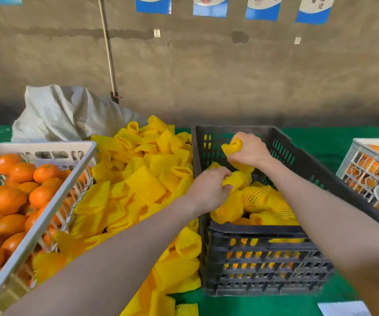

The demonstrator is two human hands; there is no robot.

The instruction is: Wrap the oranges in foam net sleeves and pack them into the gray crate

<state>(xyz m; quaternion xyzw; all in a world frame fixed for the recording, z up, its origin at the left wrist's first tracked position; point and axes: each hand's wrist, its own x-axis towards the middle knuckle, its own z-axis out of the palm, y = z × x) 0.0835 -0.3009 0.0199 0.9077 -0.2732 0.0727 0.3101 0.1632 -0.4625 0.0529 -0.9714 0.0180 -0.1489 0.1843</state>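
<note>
Both my hands reach into the dark gray crate (pixel 263 233) at centre right. My right hand (pixel 248 150) grips a yellow foam net sleeve with an orange inside (pixel 231 145), held above the crate's far side. My left hand (pixel 210 187) grips another yellow sleeved orange (pixel 236 181) lying on top of the wrapped oranges (pixel 259 199) in the crate. A heap of empty yellow foam net sleeves (pixel 143 185) lies between the crate and a white basket (pixel 54 204) of bare oranges (pixel 10 199) on the left.
A white woven sack (pixel 63 112) slumps behind the sleeve heap. A second white basket (pixel 361 163) with oranges stands at the right edge. A white paper sheet (pixel 343 309) lies on the green table cover (pixel 320 140). A concrete wall rises behind.
</note>
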